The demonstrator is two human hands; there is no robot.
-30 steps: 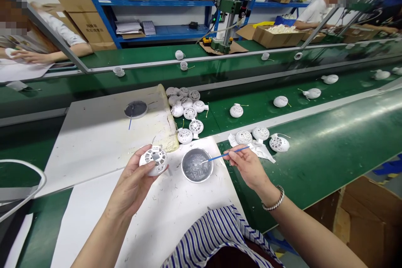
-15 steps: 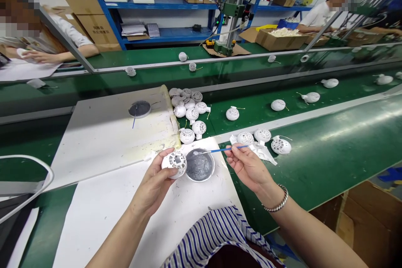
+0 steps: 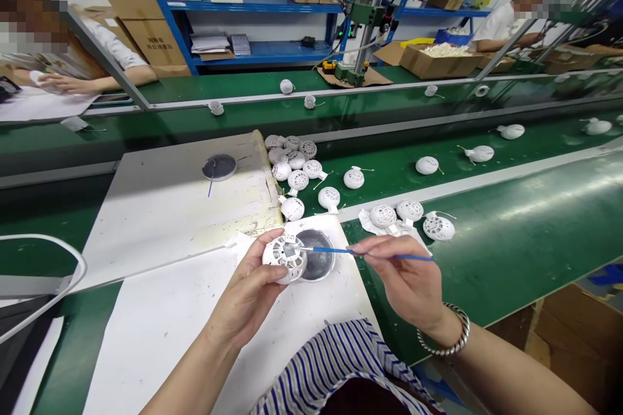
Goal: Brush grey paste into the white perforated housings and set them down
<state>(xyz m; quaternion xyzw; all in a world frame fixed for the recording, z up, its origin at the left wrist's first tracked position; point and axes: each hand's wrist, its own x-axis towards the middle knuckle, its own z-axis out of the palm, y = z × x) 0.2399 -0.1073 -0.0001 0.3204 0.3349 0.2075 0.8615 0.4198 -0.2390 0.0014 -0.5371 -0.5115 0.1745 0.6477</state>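
Note:
My left hand [image 3: 256, 292] grips a white slotted plastic housing [image 3: 277, 266], round, with a square in the middle of its openwork face. Between the fingers of my right hand [image 3: 406, 275] is a thin blue paintbrush [image 3: 335, 251], held nearly level. Its tip meets the housing's face near the central square. Partly hidden behind housing and brush, a round dish of grey paste [image 3: 318, 266] lies on the white paper [image 3: 180, 337]. Several similar housings [image 3: 296, 161] are heaped just beyond, and a few more [image 3: 383, 215] sit right of the dish on a crumpled white cloth.
A second grey dish [image 3: 220, 167] with a blue brush stands on a white board [image 3: 160, 201]. More housings lie along the green conveyor belt [image 3: 389, 142]. Across it are a press machine [image 3: 363, 32], a box of white parts [image 3: 440, 61] and two people seated.
The brush has gone from the grey dish to the housing's face. My left hand has shifted slightly right with the housing. Housings on the belt have moved a little left.

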